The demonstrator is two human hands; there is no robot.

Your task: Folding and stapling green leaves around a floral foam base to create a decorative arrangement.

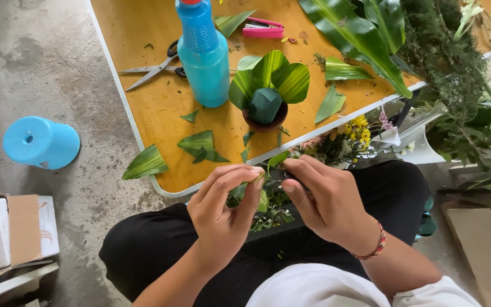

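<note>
Leaf strip pinched btwn both hands, over lap

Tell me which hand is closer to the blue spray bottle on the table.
Left. The left hand sits almost straight below the spray bottle, off the table edge. The right hand is farther out toward the yellow flowers. Both pinch a folded leaf.

Scissors left of spray bottle

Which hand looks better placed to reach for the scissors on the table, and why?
Probably the left hand: the scissors lie on the table's left side, nearer it. Both hands, including the right hand, currently hold the folded leaf.
</note>
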